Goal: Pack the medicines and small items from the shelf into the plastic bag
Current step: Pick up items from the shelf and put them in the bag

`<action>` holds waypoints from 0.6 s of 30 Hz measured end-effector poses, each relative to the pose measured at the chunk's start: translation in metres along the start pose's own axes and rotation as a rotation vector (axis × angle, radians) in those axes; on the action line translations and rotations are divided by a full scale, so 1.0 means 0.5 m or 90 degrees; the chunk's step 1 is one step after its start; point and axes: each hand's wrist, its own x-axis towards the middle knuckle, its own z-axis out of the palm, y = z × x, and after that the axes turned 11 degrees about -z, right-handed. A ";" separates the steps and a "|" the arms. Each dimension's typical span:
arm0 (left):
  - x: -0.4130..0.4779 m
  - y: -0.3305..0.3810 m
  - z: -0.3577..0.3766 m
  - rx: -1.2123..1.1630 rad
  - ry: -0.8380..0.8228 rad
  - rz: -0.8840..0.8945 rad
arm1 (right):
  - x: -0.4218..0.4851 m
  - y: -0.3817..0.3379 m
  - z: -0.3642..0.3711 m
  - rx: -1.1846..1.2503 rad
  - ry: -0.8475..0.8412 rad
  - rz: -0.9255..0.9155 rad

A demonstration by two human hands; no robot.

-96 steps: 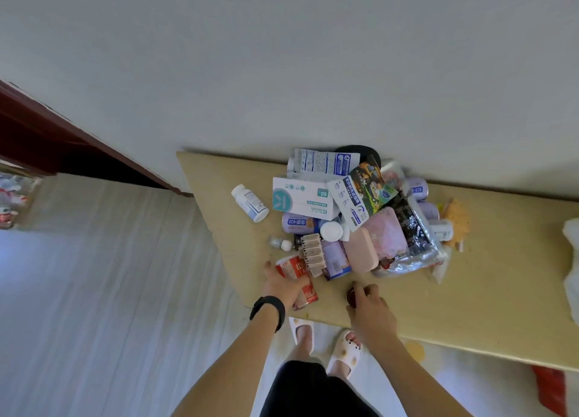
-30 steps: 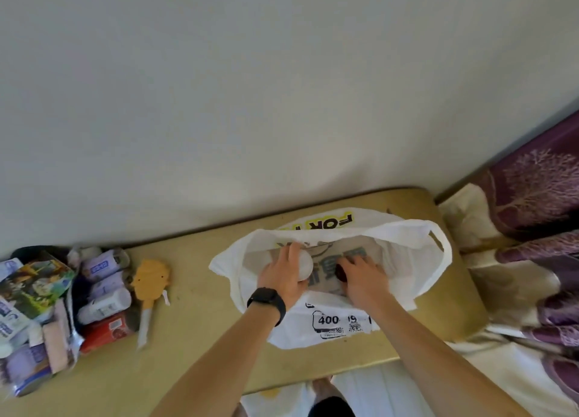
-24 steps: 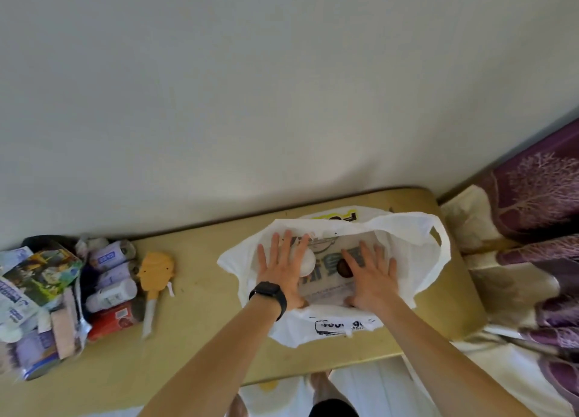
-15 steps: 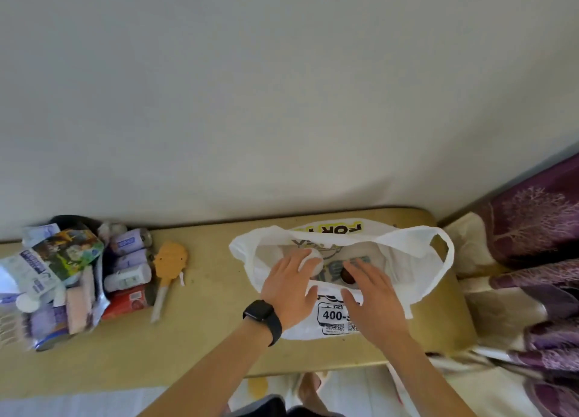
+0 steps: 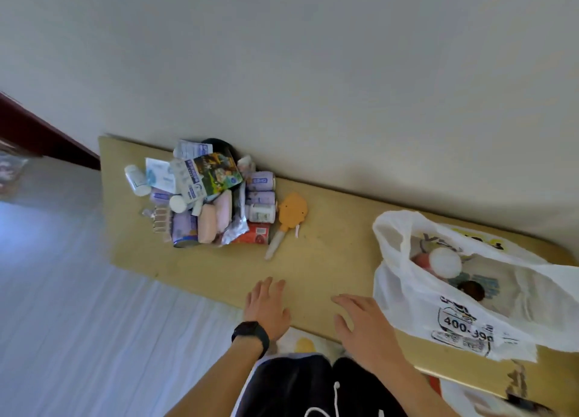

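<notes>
Two hands over shelf (image 5: 329, 244) | left hand (image 5: 266, 303) fingers straight, empty | right hand (image 5: 360, 325) spread, empty, beside plastic bag (image 5: 407, 303)

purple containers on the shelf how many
4 in the pile: one purple container back right, another just in front, one at the front edge, one half buried left. Others may be hidden.

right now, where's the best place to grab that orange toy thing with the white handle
Probably by the white handle, coming from the near edge of the shelf: it points toward the person and lies clear on bare wood, while the orange head sits close to the bottles.
</notes>
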 end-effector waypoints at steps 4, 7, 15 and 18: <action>0.082 -0.145 -0.022 0.081 -0.052 -0.011 | 0.130 -0.074 0.066 0.016 -0.126 0.086; 0.129 -0.231 -0.031 0.136 -0.083 0.017 | 0.246 -0.115 0.111 0.058 -0.134 0.158; 0.152 -0.302 -0.044 0.162 -0.091 0.094 | 0.481 -0.158 0.163 0.214 0.015 0.386; 0.160 -0.304 -0.051 0.095 -0.108 0.090 | 0.506 -0.153 0.170 0.146 0.003 0.369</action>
